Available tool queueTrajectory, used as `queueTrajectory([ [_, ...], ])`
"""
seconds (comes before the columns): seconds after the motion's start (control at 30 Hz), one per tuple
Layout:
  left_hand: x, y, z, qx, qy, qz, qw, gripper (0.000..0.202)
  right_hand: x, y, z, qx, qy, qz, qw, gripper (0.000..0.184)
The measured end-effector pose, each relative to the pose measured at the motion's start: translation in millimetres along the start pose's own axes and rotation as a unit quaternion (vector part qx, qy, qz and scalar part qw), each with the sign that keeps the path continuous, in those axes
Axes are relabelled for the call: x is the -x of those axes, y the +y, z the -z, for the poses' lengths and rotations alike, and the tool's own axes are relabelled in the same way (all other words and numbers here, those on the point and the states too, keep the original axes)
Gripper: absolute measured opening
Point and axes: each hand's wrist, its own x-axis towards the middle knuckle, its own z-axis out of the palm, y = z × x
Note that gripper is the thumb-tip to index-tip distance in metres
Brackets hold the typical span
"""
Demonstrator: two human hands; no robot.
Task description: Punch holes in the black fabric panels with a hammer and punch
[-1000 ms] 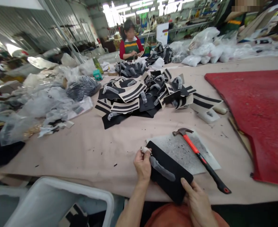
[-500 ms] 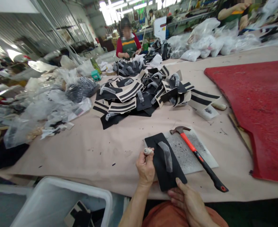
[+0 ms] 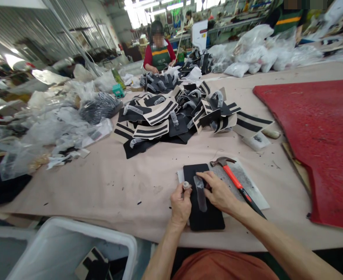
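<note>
A black rectangular panel [image 3: 209, 221] lies on the table in front of me, with a curved strap handle [image 3: 201, 196] in clear plastic along its middle. My left hand [image 3: 180, 204] is at the panel's left edge. Its fingers are closed around a small whitish cylinder [image 3: 186, 185] whose kind I cannot make out. My right hand [image 3: 219, 192] reaches over the panel from the right. Its index finger is at the handle's upper end and its thumb is beside the handle, with the fingers apart. A claw hammer [image 3: 232, 175] with a red and black grip lies right of the panel, its lower end behind my right forearm.
Under the hammer is a speckled pale slab [image 3: 254, 190]. Black and cream panels [image 3: 159, 112] are heaped farther back. A white bin [image 3: 132, 249] stands at lower left. Red sheet [image 3: 320, 147] covers the right side. Plastic bags [image 3: 57, 128] are piled left. A co-worker [image 3: 159, 54] is across the table.
My right hand has left the panel's lower right corner and moved up to the handle's top. The panel has turned more upright in view and lies flatter. My left hand still holds the whitish cylinder.
</note>
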Motion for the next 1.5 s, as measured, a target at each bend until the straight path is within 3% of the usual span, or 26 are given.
queueTrajectory([
  [0.13,-8,1,12.7,0.102,0.048,0.073,0.991,0.016,-10,6,-50,0.088,0.060,0.031,0.994,0.029],
  [0.23,-24,-1,19.0,0.184,0.084,0.111,0.973,0.020,-2,9,-64,0.066,0.093,0.075,0.991,0.027],
  [0.33,-48,-1,16.1,0.229,0.072,0.112,0.964,0.022,0,9,-62,0.034,0.083,0.137,0.987,0.032],
  [0.5,-73,1,1.6,0.274,0.046,0.131,0.952,0.025,-6,8,-57,0.041,0.069,0.146,0.986,0.036],
  [0.7,-63,-8,-2.9,0.189,-0.002,0.111,0.976,0.023,4,10,-50,0.052,0.032,0.134,0.989,0.035],
  [0.9,-63,-13,-0.8,0.159,-0.026,0.093,0.983,0.021,17,5,-52,0.048,0.053,0.110,0.991,0.048],
  [1.5,-62,-16,-2.1,0.103,-0.039,0.047,0.993,0.020,15,5,-55,0.033,0.039,0.093,0.994,0.046],
])
